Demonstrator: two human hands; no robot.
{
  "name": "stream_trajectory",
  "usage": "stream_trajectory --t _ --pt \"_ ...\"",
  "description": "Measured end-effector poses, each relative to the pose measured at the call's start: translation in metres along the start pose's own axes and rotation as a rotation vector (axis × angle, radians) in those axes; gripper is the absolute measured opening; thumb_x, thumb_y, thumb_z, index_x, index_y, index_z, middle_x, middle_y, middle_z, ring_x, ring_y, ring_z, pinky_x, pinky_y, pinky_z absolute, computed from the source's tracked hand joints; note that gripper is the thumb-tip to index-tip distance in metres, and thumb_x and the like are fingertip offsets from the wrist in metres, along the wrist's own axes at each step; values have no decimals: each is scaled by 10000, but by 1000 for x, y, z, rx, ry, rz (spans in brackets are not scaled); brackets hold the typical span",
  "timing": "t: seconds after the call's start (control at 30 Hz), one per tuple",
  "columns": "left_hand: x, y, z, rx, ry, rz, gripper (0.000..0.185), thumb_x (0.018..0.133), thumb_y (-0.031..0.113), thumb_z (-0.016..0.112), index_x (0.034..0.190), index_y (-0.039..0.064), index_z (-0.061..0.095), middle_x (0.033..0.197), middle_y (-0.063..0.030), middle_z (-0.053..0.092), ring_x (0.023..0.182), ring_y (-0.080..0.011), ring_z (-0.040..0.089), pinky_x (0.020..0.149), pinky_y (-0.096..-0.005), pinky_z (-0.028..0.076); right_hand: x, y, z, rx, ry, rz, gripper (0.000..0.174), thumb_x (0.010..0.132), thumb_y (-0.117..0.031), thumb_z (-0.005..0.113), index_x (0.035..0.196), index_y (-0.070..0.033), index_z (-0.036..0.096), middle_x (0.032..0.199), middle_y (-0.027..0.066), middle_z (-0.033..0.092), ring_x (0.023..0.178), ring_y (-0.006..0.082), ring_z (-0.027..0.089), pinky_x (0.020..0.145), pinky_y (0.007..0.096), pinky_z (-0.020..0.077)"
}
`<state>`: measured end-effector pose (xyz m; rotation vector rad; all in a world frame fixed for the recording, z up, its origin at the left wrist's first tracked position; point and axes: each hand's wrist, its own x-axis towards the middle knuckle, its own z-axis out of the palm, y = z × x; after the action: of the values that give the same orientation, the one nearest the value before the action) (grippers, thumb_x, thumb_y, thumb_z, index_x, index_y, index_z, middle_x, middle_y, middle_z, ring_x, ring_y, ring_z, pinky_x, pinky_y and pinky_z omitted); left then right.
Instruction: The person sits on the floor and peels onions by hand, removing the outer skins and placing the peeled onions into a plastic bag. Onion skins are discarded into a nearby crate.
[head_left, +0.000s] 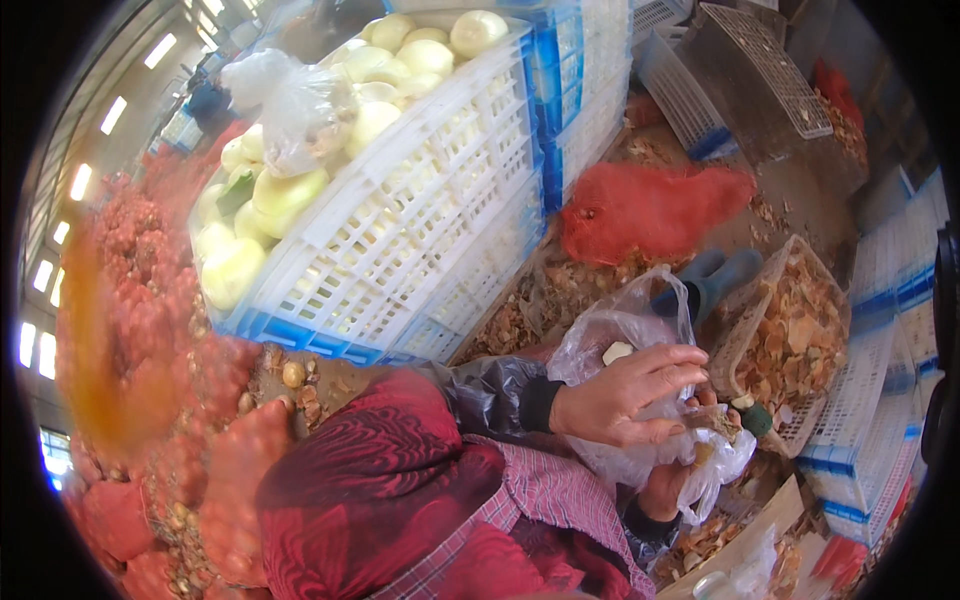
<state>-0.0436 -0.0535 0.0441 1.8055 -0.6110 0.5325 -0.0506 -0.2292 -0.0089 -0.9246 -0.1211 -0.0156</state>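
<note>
My left hand (634, 394) is above a clear plastic bag (600, 330), its thumb and fingers apart. A small white piece (618, 352) shows at the bag beside that hand. My right hand (664, 487) grips a crumpled thin plastic bag (712, 457) with something brownish in its mouth; what it is I cannot tell. Close by, a green-wrapped object (754, 416) with a pale end is at the edge of a crate of onion skins (799, 345).
Stacked white-and-blue plastic crates (420, 202) hold peeled onions (289, 196), with a tied plastic bag (296, 105) on top. Red mesh sacks of onions (240, 487) lie at left. A red mesh sack (652, 210), boots (709, 277) and more crates (877, 375) are around.
</note>
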Motion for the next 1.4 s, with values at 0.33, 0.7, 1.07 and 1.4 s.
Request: stream_trajectory --t 0.33,0.7,1.07,1.4 --pt "-3 5 -22 13 37 -226 346 839 26 640 1176 16 561 900 -86 549 799 -211 563 670 -326 451 7 -2 -2 284 -115 88 485 949 -480 457 1252 -101 470 1244 220 519 1043 338 577 944 459 466" --pt "-9 -26 -21 138 171 -3 102 867 121 628 941 50 635 840 -92 589 748 -276 587 639 -368 470 11 -34 -38 570 -240 229 296 924 -286 554 1174 -143 485 1199 112 452 1037 241 503 898 371 445" --pt "-21 -52 -41 108 -62 -494 90 836 32 633 919 -3 642 862 -78 613 800 -178 606 721 -267 473 -37 -60 -69 134 -148 -7 513 775 -196 764 1194 -157 470 1194 199 447 1021 304 533 668 375 547" --pt "-60 -57 6 -100 -760 -460 232 862 135 620 1055 6 626 984 -151 634 948 -328 611 818 -367 482 -29 -55 -51 28 -209 123 371 836 -272 689 1104 -69 532 1196 330 476 898 374 620 693 430 562"
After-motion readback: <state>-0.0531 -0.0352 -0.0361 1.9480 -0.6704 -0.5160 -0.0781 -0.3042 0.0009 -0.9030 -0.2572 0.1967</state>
